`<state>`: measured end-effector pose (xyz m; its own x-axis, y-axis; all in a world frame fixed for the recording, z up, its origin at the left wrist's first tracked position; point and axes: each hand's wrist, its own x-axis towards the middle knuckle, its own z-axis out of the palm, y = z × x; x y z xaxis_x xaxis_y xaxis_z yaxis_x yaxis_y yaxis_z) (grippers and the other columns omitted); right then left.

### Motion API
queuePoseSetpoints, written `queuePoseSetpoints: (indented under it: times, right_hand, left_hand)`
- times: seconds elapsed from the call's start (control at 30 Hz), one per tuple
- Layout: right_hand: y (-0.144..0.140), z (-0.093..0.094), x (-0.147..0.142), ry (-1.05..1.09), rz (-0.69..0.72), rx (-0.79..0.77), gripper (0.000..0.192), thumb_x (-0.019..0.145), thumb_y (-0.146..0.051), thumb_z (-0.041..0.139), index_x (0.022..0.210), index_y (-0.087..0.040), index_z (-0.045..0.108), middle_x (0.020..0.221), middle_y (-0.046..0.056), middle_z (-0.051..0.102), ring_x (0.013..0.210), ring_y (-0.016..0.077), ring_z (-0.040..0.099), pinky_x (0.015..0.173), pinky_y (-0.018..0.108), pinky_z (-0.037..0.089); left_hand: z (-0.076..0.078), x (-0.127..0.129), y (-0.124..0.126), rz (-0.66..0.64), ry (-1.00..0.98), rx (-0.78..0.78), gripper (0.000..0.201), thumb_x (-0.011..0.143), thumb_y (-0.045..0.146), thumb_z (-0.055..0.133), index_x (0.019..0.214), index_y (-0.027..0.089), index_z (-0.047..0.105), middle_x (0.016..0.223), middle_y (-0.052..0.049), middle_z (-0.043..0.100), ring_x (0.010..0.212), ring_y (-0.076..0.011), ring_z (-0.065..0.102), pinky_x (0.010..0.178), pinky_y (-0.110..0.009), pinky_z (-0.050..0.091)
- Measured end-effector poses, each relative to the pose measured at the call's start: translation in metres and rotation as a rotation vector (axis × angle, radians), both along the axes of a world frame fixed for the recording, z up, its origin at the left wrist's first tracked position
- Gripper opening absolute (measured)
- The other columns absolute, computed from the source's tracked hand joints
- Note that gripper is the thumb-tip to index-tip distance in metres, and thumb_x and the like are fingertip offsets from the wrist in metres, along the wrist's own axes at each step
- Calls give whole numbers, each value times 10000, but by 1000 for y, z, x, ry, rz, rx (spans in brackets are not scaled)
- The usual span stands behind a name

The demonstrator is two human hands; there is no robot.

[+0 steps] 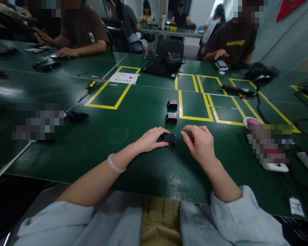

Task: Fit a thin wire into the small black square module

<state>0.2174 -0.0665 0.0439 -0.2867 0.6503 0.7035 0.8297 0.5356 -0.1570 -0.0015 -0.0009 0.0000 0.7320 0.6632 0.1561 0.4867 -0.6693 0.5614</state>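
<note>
My left hand point(152, 139) rests on the green table point(133, 171) and grips a small black box-shaped part point(168, 138) between thumb and fingers. My right hand point(199, 141) is just to the right of that part, fingers pinched together, possibly on a thin wire running from it; what it pinches is too small to tell. Two more small black parts point(171, 118) point(172, 104) lie in a row farther out on the table. A pale bangle circles my left wrist.
Yellow tape rectangles point(193, 102) mark the table. A screwdriver point(90, 87) and a paper sheet point(124, 78) lie at the left, a black tray point(163, 66) at the back, cables and a black tool point(238, 90) at the right. Other people sit along the far side.
</note>
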Motion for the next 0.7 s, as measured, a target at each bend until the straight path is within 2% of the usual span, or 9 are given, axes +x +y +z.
queuePoseSetpoints:
  times: [0.17,0.4,0.57,0.7]
  right_hand:
    - [1,0,-2,37,2,7,174,905,-180,486,1062,-178,561,836,34,680,716,159,594,717,305,418]
    - [0,1,1,37,24,-26,40,913,-246,528,913,-218,556,726,-3,644,621,140,537,694,300,412]
    - [-1,2,-1,69,-2,-28,149,909,-189,476,1038,-209,548,818,22,664,687,159,574,672,309,416]
    - [0,1,-1,62,16,-1,58,907,-206,506,952,-208,543,760,9,648,652,151,553,662,303,409]
  left_hand:
    - [1,0,0,1,0,-1,360,886,428,610,1174,217,559,1117,-76,610,1024,-246,565,887,-371,445]
    - [2,0,0,-3,6,3,358,890,416,608,1183,218,551,1119,-73,607,1027,-243,563,889,-368,444]
    - [2,0,-1,1,24,0,362,888,424,612,1179,217,554,1125,-75,603,1037,-246,559,893,-366,441]
    - [2,1,-1,-1,32,6,368,890,426,608,1184,212,547,1131,-78,602,1042,-249,558,888,-364,441]
